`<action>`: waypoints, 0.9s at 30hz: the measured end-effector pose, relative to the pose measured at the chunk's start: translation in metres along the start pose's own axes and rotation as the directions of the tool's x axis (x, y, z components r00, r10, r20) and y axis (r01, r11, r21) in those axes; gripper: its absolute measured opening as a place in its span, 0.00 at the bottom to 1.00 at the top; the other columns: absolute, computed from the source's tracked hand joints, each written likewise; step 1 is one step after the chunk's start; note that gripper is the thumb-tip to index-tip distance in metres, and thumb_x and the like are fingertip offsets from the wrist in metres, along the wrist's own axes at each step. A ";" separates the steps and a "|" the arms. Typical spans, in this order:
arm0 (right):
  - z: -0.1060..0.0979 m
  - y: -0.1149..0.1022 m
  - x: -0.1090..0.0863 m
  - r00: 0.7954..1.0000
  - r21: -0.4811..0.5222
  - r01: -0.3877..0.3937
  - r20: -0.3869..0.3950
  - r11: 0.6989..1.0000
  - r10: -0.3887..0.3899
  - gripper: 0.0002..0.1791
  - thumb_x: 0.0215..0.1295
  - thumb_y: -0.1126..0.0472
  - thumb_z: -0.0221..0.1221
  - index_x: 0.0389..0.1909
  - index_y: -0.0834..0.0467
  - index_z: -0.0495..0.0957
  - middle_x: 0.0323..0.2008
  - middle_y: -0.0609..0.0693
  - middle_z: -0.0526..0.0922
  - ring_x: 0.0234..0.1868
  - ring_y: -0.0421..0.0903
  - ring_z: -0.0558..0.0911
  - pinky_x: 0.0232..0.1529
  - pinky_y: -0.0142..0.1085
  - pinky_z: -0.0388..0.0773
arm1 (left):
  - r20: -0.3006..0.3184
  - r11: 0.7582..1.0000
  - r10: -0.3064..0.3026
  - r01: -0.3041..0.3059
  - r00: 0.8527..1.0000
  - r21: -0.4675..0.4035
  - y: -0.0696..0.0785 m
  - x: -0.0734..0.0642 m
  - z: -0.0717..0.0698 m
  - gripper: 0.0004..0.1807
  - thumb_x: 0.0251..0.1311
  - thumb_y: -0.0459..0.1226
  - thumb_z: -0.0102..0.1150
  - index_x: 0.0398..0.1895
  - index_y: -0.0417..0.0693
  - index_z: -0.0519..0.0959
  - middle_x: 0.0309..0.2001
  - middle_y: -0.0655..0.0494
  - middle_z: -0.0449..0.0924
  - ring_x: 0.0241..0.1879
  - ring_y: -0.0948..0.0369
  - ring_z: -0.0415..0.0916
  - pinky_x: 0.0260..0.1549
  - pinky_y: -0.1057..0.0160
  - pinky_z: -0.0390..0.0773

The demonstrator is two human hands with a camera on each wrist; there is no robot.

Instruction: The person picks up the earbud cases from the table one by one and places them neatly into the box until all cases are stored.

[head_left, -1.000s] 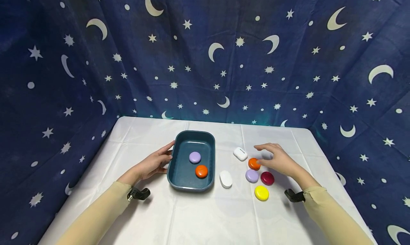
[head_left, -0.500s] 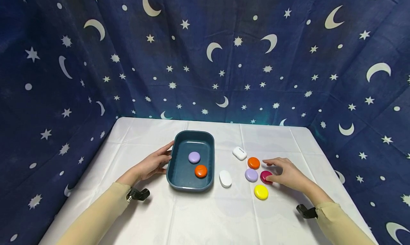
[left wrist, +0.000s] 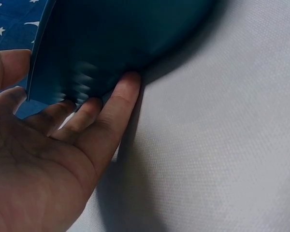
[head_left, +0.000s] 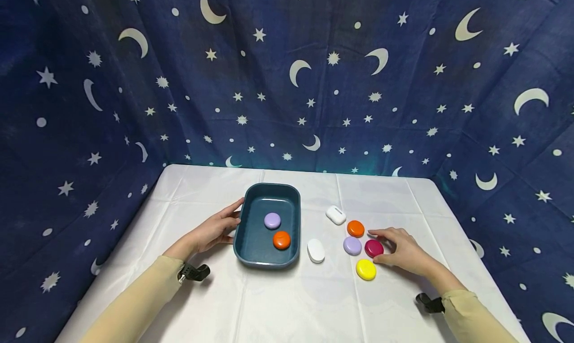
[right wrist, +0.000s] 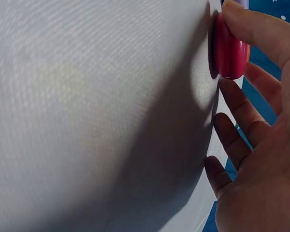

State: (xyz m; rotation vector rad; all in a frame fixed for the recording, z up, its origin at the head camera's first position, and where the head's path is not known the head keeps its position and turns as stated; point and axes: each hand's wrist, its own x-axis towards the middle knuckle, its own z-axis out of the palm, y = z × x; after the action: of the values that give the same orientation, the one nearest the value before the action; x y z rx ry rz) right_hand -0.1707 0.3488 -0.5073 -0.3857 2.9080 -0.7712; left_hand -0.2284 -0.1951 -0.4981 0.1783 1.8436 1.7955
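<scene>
My left hand (head_left: 216, 230) rests with extended fingers against the left side of a dark teal tray (head_left: 239, 233). In the left wrist view its fingertips (left wrist: 128, 84) touch the tray's outer wall (left wrist: 101, 58) low down. In the tray lie a lilac disc (head_left: 272, 221) and an orange disc (head_left: 281, 240). On the right, my right hand (head_left: 405, 253) is spread around a glossy dark pink disc (head_left: 374, 248), forefinger on its far side and thumb on its near side. The right wrist view shows the thumb overlapping the pink disc (right wrist: 229, 48), which stays on the cloth.
Close to the pink disc lie another orange disc (head_left: 356, 228), another lilac disc (head_left: 352, 246) and a yellow disc (head_left: 365, 269). A white earbud case (head_left: 336, 215) and a white oval object (head_left: 316, 251) sit between them and the tray. A starry curtain (head_left: 287, 84) surrounds the white-covered table (head_left: 296, 303).
My right hand has moved from beside the loose orange disc toward the front, to the pink disc. Its thumb has shifted from over that disc to its near edge. The left hand stays put.
</scene>
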 end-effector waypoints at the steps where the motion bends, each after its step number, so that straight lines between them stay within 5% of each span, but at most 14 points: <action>1: 0.001 0.000 0.000 1.000 0.002 -0.002 -0.001 1.000 0.002 0.40 0.48 0.45 0.79 0.65 0.49 0.79 0.58 0.52 0.80 0.58 0.55 0.70 0.54 0.55 0.69 | -0.001 1.000 0.001 -0.001 1.000 -0.002 0.000 0.000 0.000 0.37 0.78 0.36 0.46 0.83 0.73 0.49 0.82 0.44 0.43 0.75 0.42 0.53 0.47 0.50 0.80; 27: 0.001 0.004 0.001 0.998 0.069 -0.049 0.032 0.996 0.047 0.35 0.52 0.47 0.78 0.62 0.48 0.81 0.56 0.50 0.80 0.58 0.54 0.68 0.54 0.52 0.72 | -0.010 1.000 -0.002 0.002 1.000 0.008 -0.001 0.000 0.000 0.37 0.77 0.37 0.47 0.83 0.74 0.50 0.82 0.44 0.42 0.76 0.42 0.52 0.48 0.50 0.80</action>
State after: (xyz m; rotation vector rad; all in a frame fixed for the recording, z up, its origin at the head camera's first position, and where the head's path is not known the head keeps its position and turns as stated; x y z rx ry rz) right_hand -0.1726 0.3512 -0.5097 -0.3167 2.8420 -0.8494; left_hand -0.2277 -0.1951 -0.4988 0.1714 1.8575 1.7909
